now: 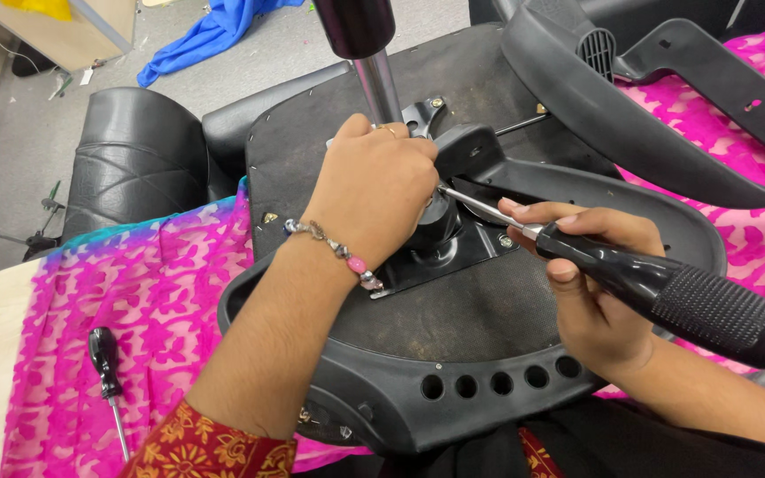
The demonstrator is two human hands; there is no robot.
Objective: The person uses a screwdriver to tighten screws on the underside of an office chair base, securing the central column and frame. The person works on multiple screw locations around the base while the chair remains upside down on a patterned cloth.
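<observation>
An upturned black office-chair seat [489, 327] with a fabric underside and a plastic rim pierced by round holes lies across the person's lap. At its middle is a black metal mounting plate [453, 252], with a chrome gas-lift column [381, 84] rising from it. The left hand [374, 190] rests on that plate beside the column, its grip curled shut over the mechanism. The right hand [591, 283] is just right of the plate, its grip clamped on a black-handled screwdriver [666, 296] whose steel shaft reaches the plate beneath the left fingers. A second, smaller black screwdriver [106, 367] lies far left of the plate on pink patterned cloth [135, 292].
</observation>
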